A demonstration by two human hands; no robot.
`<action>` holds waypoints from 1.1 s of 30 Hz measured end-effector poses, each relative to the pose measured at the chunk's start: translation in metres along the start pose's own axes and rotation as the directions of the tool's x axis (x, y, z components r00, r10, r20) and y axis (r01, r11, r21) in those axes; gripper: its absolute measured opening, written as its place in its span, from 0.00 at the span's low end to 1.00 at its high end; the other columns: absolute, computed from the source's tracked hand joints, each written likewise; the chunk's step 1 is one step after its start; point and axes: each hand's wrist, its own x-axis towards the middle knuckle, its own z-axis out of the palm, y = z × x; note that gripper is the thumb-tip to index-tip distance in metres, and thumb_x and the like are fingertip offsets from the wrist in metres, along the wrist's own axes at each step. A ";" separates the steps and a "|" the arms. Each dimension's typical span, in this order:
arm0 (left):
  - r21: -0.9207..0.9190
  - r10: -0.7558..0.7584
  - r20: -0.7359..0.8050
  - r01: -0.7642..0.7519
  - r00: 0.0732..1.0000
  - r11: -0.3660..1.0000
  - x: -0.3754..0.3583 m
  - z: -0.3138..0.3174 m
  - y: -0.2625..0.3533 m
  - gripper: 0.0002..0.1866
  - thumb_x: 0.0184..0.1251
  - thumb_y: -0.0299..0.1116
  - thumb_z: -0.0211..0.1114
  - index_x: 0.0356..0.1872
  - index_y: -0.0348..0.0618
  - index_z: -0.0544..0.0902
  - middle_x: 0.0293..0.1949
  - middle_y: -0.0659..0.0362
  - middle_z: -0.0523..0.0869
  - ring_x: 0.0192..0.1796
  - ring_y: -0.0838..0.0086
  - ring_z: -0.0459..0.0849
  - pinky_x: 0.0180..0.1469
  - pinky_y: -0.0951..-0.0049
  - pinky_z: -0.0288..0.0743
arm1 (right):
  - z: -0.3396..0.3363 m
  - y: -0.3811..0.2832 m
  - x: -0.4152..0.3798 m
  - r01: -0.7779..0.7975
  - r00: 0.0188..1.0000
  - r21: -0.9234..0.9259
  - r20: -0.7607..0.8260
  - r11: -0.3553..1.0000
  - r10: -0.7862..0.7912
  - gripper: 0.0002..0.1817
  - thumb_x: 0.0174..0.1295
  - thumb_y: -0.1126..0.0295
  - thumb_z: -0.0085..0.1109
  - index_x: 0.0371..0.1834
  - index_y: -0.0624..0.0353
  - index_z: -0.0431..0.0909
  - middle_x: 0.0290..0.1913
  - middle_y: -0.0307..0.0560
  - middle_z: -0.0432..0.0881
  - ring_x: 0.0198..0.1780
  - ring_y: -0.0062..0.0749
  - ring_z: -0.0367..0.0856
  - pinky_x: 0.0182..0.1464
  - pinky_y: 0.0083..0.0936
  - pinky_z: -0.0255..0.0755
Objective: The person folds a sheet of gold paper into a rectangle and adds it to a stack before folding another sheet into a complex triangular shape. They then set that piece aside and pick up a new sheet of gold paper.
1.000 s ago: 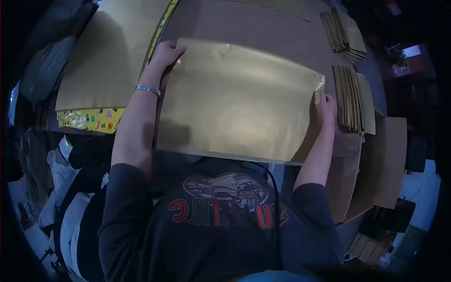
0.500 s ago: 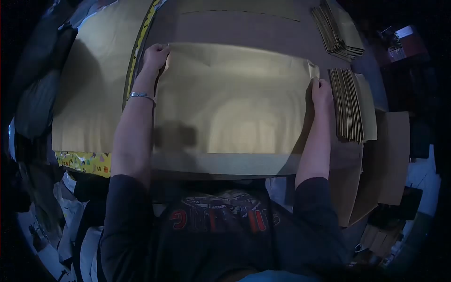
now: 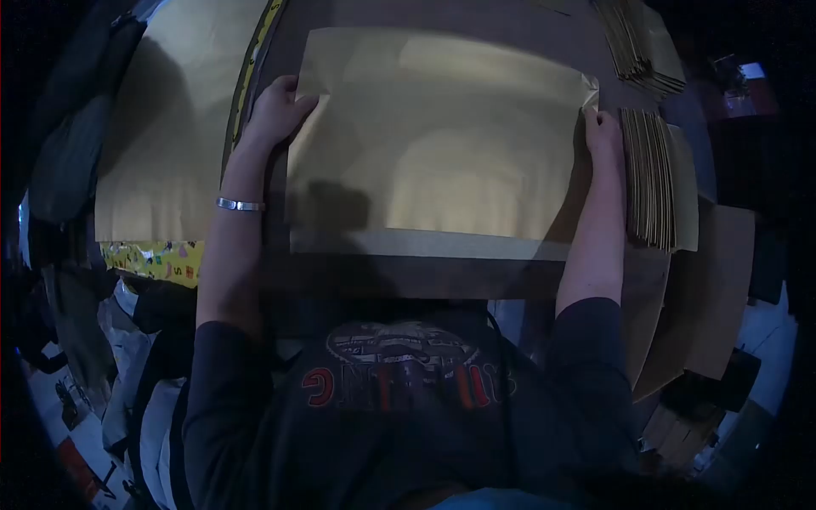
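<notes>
A large brown paper sheet (image 3: 459, 127) lies in front of me, a paler strip running along its near edge. My left hand (image 3: 285, 109) holds the left edge, thumb on top and the other fingers partly hidden at the paper's edge; the sheet bends a little there. At the far right corner, where the paper is creased, my right hand (image 3: 602, 134) pinches the right edge between closed fingers. A silver bracelet (image 3: 240, 205) circles my left wrist.
Stacked folded brown paper (image 3: 650, 178) stands right of my right hand, with another stack (image 3: 637, 51) farther back. An open cardboard box (image 3: 701, 293) is at the lower right. Left of the sheet, more brown paper (image 3: 174, 127) lies over yellow patterned material (image 3: 161, 260).
The sheet has moved away from me over the table, baring more surface along the near edge. My left hand now sits lower on the left edge, its thumb spread more.
</notes>
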 end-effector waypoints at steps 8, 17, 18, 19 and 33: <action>0.294 0.142 -0.216 -0.074 0.966 0.953 -0.029 0.024 -0.012 0.22 0.65 0.41 0.57 0.57 0.42 0.76 0.49 0.44 0.84 0.54 0.49 0.81 0.57 0.57 0.73 | -0.043 0.031 -0.048 0.024 0.934 0.121 0.352 0.992 -0.065 0.28 0.62 0.46 0.57 0.44 0.65 0.82 0.38 0.53 0.85 0.41 0.35 0.82 0.45 0.31 0.73; 0.316 0.095 -0.173 -0.036 0.980 0.948 -0.020 0.022 -0.011 0.21 0.62 0.42 0.58 0.53 0.43 0.80 0.49 0.45 0.84 0.56 0.49 0.80 0.57 0.57 0.72 | -0.090 0.044 -0.140 -0.265 0.912 0.471 0.406 0.841 0.060 0.19 0.62 0.56 0.60 0.43 0.64 0.81 0.33 0.38 0.82 0.34 0.19 0.75 0.38 0.21 0.70; 0.296 0.078 -0.160 -0.027 0.984 0.955 -0.019 0.021 -0.013 0.22 0.61 0.43 0.59 0.53 0.43 0.80 0.49 0.45 0.84 0.56 0.50 0.80 0.58 0.57 0.72 | -0.087 0.050 -0.140 -0.185 0.937 0.435 0.350 0.881 0.024 0.20 0.61 0.55 0.59 0.41 0.64 0.82 0.33 0.42 0.82 0.36 0.24 0.78 0.40 0.25 0.71; 0.388 0.083 -0.149 -0.019 0.985 0.921 -0.015 0.019 -0.013 0.24 0.59 0.46 0.61 0.54 0.43 0.80 0.50 0.47 0.84 0.56 0.53 0.81 0.58 0.59 0.73 | -0.083 0.056 -0.139 -0.105 0.955 0.392 0.297 0.914 -0.017 0.21 0.60 0.53 0.59 0.40 0.64 0.82 0.33 0.47 0.83 0.37 0.29 0.80 0.43 0.29 0.72; 0.132 0.021 -0.024 -0.018 0.999 0.991 -0.077 -0.009 -0.010 0.19 0.55 0.39 0.68 0.46 0.38 0.84 0.45 0.47 0.87 0.50 0.58 0.85 0.54 0.65 0.77 | -0.057 0.092 -0.122 0.054 0.957 0.332 0.253 0.942 -0.144 0.18 0.65 0.59 0.57 0.43 0.65 0.82 0.37 0.49 0.84 0.42 0.32 0.80 0.46 0.28 0.72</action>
